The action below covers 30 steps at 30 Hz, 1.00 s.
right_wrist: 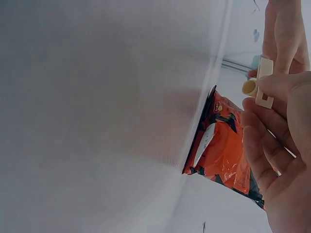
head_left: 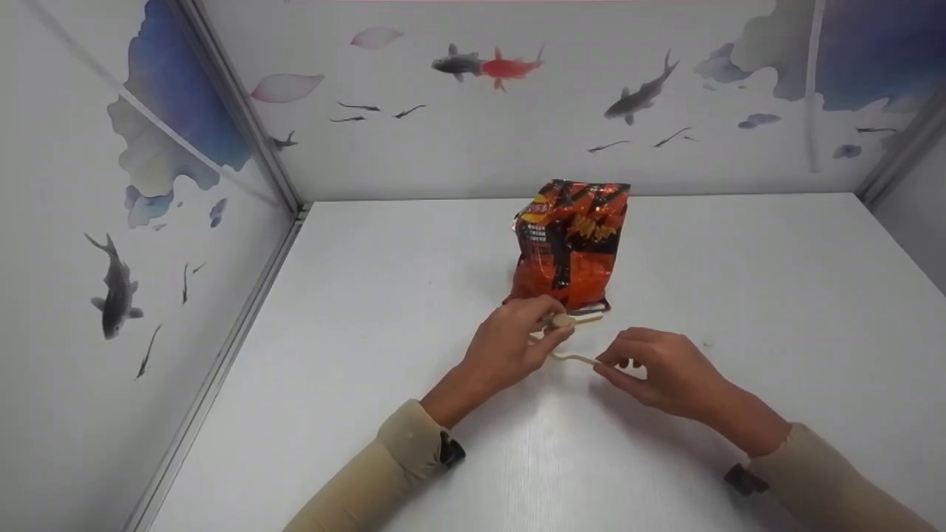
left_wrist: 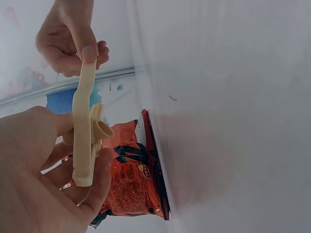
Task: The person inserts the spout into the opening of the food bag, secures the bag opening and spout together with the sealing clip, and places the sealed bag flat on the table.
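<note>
Between the two hands is a cream plastic bag clip (head_left: 563, 321) with a short round spout and long narrow arms. My left hand (head_left: 510, 340) grips its body, with thumb and fingers around the spout part. The thumb and fingers of my right hand (head_left: 665, 373) pinch the free end of one arm (head_left: 576, 357), which spans the gap between the hands. In the left wrist view, this bent arm (left_wrist: 83, 111) runs up to the right fingertips, and the spout (left_wrist: 104, 129) faces sideways. Just behind the left hand, an orange-and-black snack bag (head_left: 580, 251) stands upright.
The white table (head_left: 369, 295) extends around the hands. Behind it rises a white back wall (head_left: 473, 140) printed with fish and petals, and a similar side panel (head_left: 66, 222) stands at the left. A small crumb-like speck (left_wrist: 172, 98) lies on the table.
</note>
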Tool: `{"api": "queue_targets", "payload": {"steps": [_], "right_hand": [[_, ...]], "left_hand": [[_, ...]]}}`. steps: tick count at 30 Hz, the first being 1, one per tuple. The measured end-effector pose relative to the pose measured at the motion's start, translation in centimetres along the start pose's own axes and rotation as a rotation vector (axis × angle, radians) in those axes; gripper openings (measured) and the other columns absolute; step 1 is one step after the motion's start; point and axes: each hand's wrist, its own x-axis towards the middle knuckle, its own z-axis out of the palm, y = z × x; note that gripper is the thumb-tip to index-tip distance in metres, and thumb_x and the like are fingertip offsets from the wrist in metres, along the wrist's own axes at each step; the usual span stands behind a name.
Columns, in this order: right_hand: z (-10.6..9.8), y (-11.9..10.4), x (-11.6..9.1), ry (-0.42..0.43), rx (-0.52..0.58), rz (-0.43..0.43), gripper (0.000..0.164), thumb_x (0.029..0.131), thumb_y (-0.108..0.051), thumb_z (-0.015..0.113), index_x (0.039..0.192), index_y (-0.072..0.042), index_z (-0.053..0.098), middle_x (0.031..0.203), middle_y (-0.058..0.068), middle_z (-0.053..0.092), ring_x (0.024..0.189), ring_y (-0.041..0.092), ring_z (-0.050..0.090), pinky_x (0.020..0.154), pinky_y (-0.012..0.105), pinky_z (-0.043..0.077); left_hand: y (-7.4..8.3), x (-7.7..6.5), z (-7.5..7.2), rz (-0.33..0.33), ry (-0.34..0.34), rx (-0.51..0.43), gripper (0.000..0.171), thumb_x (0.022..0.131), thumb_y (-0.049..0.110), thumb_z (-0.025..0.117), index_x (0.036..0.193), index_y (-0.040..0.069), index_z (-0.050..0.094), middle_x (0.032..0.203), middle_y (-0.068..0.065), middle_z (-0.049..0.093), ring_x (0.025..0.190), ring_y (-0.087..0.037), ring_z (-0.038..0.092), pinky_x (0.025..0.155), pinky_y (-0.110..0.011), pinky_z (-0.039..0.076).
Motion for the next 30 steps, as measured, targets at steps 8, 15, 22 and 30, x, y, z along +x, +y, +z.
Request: {"api": "queue_targets", "payload": {"steps": [8, 15, 22, 30], "right_hand": [[0.2, 0.5, 0.1, -0.062, -0.052, 0.039, 0.01, 0.089, -0.023, 0.092, 0.095, -0.024, 0.084, 0.082, -0.014, 0.075, 0.072, -0.003, 0.062, 0.063, 0.02, 0.058], [0.3, 0.8, 0.4, -0.134, -0.081, 0.078, 0.008, 0.091, -0.024, 0.09, 0.094, -0.024, 0.083, 0.08, -0.014, 0.073, 0.071, -0.003, 0.061, 0.064, 0.02, 0.057], [0.5, 1.2, 0.6, -0.219, -0.1, 0.125, 0.007, 0.092, -0.028, 0.089, 0.095, -0.025, 0.083, 0.079, -0.016, 0.072, 0.069, -0.004, 0.057, 0.064, 0.019, 0.055], [0.9, 1.5, 0.6, -0.227, -0.124, 0.131, 0.01, 0.09, -0.032, 0.09, 0.087, -0.028, 0.081, 0.079, -0.018, 0.069, 0.071, 0.0, 0.057, 0.062, 0.02, 0.053]], "left_hand": [[0.0, -0.1, 0.1, 0.008, 0.027, -0.012, 0.026, 0.105, 0.041, 0.073, 0.124, 0.024, 0.072, 0.122, 0.009, 0.073, 0.116, -0.012, 0.064, 0.105, -0.027, 0.057], [-0.3, 0.2, 0.0, 0.019, 0.061, -0.152, 0.026, 0.103, 0.028, 0.076, 0.125, 0.015, 0.07, 0.114, 0.003, 0.07, 0.105, -0.009, 0.064, 0.097, -0.03, 0.064], [-0.6, 0.2, -0.1, 0.012, 0.08, -0.213, 0.024, 0.104, 0.025, 0.076, 0.124, 0.012, 0.07, 0.111, -0.001, 0.069, 0.102, -0.01, 0.065, 0.092, -0.033, 0.066], [-0.7, 0.2, -0.2, -0.007, 0.08, -0.224, 0.028, 0.103, 0.025, 0.077, 0.127, 0.011, 0.07, 0.113, -0.001, 0.069, 0.103, -0.009, 0.065, 0.095, -0.034, 0.065]]}}
